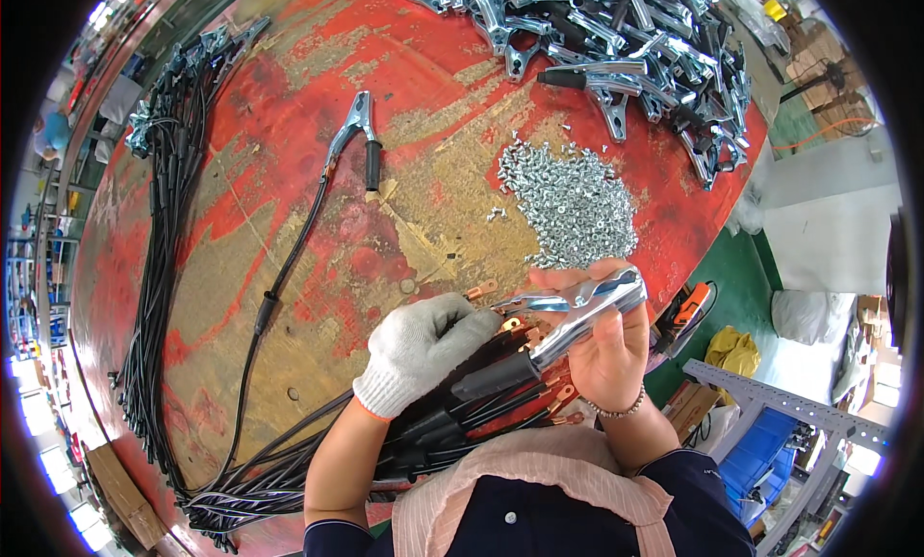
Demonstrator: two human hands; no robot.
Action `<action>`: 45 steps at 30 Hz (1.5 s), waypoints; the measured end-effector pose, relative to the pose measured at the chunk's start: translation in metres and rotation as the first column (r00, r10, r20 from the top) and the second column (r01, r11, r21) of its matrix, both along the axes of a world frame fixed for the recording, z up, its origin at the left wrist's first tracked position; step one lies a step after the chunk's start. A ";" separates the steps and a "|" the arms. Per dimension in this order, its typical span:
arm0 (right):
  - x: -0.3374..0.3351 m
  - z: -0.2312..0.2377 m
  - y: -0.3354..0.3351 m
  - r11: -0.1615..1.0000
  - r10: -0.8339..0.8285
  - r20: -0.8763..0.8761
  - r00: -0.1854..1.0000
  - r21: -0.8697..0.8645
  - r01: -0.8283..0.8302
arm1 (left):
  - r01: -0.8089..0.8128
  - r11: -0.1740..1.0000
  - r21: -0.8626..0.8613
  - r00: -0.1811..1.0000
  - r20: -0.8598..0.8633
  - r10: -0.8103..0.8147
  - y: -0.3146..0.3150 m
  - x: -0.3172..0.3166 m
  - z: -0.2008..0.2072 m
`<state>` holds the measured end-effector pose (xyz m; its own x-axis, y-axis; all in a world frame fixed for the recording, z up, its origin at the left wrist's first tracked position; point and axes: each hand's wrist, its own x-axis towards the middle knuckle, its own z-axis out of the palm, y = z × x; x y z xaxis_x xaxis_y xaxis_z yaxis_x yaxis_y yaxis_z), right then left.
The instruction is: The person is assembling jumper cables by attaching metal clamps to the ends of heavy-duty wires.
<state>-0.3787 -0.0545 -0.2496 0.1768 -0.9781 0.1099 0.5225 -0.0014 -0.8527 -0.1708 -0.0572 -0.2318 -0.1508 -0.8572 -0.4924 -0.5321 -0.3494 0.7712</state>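
Occupying the far right of the worn red tabletop point(423, 153), a heap of metal clamps point(626, 47) lies beyond a spread of small silver fasteners point(577, 211). At the left runs a bundle of black cables point(166, 249), its clamped ends farthest from the wearer; between bundle and fasteners, a single clamp point(358, 119) terminates a separate cable point(300, 238). Nearest the body, gathered cables point(423, 430) with copper lugs point(561, 396) crowd the space beneath both hands and are partly masked by them. A silver clamp point(568, 336) with one black-sleeved handle is raised between the hands, above the lugs. The bare right hand point(614, 350) is curled part-closed around its body; the gloved left hand point(414, 345) is closed, seemingly on the tip of the unsleeved handle, the glove obscuring the contact.
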 end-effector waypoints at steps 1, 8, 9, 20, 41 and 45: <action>0.000 0.000 0.000 1.000 0.001 -0.003 1.000 -0.006 -0.001 | 0.018 1.000 -0.004 1.000 0.008 -0.018 0.000 0.001 0.000; -0.004 0.012 -0.018 0.986 0.097 -0.005 0.995 0.136 -0.095 | 0.204 0.940 -0.272 0.978 0.009 -0.209 -0.006 -0.006 0.008; -0.005 0.010 -0.025 0.983 0.121 -0.030 0.992 0.143 -0.115 | 0.204 0.942 -0.268 0.978 0.004 -0.211 -0.009 -0.007 0.009; 0.006 -0.051 -0.138 0.659 -0.469 -0.866 0.171 -0.472 -0.585 | -0.321 0.926 0.199 0.702 -0.606 0.373 -0.014 0.003 -0.027; -0.003 -0.037 -0.054 0.926 0.292 -0.382 0.877 0.344 -0.159 | -0.076 0.966 -0.246 0.951 -0.308 -0.004 0.003 -0.003 -0.021; -0.007 -0.037 -0.048 0.935 0.312 -0.497 0.810 0.311 -0.170 | -0.076 0.964 -0.254 0.942 -0.335 -0.014 0.004 -0.003 -0.025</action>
<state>-0.3855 -0.1028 -0.2866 0.3709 -0.8778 -0.3032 -0.0558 0.3049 -0.9508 -0.1733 -0.0528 -0.2565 -0.2376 -0.9549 -0.1783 -0.2225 -0.1252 0.9669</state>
